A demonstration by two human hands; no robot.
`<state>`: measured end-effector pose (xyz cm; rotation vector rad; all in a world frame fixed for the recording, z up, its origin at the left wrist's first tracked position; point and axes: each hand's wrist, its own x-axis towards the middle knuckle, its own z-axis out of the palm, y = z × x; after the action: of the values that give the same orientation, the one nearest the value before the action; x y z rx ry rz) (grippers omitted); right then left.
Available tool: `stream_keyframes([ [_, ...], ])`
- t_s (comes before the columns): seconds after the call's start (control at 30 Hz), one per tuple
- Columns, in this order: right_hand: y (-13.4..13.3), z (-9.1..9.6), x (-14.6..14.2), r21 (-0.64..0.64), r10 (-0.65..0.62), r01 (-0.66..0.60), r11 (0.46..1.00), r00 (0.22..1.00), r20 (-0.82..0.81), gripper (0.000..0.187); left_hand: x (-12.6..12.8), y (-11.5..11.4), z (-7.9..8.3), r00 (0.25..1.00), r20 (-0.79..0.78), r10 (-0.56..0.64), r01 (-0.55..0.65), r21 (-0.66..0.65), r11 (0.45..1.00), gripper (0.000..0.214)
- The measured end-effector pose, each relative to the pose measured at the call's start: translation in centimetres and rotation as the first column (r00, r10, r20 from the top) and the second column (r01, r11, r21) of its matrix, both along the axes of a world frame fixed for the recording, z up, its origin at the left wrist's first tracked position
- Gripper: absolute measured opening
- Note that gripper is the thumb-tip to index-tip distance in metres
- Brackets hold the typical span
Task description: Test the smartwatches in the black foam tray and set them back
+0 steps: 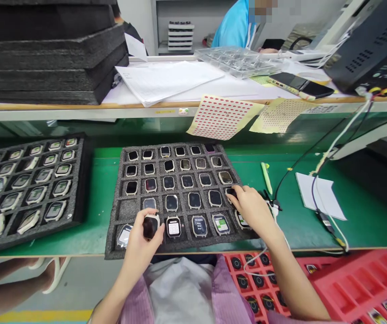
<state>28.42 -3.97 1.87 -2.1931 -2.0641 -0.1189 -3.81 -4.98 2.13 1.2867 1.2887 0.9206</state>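
Green counter (95, 216) carried a foam tray (112, 245) of smartwatches (195, 200) along its front edge. The left hand (141, 252) closed firmly around one watch (151, 227); the right hand (250, 211) reached onto another watch (230, 192), its hold unclear.

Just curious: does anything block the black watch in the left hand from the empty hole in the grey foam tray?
Nothing visible: only foam dividers lie between the black watch in the left hand and the empty hole.

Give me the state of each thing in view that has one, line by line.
left hand, gripping the held watch
held watch, screen dark, off the tray
right hand, fingers on a watch in the tray
foam tray, one slot empty
front-row watch, screen lit
phone, screen dark
sticker sheet, hanging over the shelf edge
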Motion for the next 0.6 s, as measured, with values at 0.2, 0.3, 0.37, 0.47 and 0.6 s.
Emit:
stream_keyframes([
  [0.2,-0.5,-0.4,-1.4,0.192,-0.012,0.090,0.977,0.927,-0.374,0.034,-0.2,0.3,-0.1,0.977,-0.212,-0.008,0.043,0.159,0.986,0.029],
  [0.3,-1.6,0.9,-4.2,0.285,0.088,0.155,0.946,0.722,-0.686,0.026,-0.1,0.4,-0.1,0.975,-0.218,-0.035,0.069,0.148,0.987,0.032],
  [0.37,-2.5,1.8,-6.7,0.184,0.122,0.123,0.975,0.393,-0.911,0.022,0.2,0.3,-0.3,0.980,-0.194,-0.039,0.069,0.151,0.986,0.038],
  [0.47,-3.2,2.4,-10.1,-0.019,-0.035,-0.152,0.988,-0.104,-0.994,0.027,0.5,0.2,-0.8,0.992,-0.125,-0.037,0.058,0.174,0.983,0.047],
  [0.6,-3.2,1.7,-12.5,-0.029,-0.256,-0.442,0.897,-0.464,-0.848,0.046,0.6,0.0,-1.1,0.997,-0.071,-0.037,0.050,0.189,0.981,0.050],
])
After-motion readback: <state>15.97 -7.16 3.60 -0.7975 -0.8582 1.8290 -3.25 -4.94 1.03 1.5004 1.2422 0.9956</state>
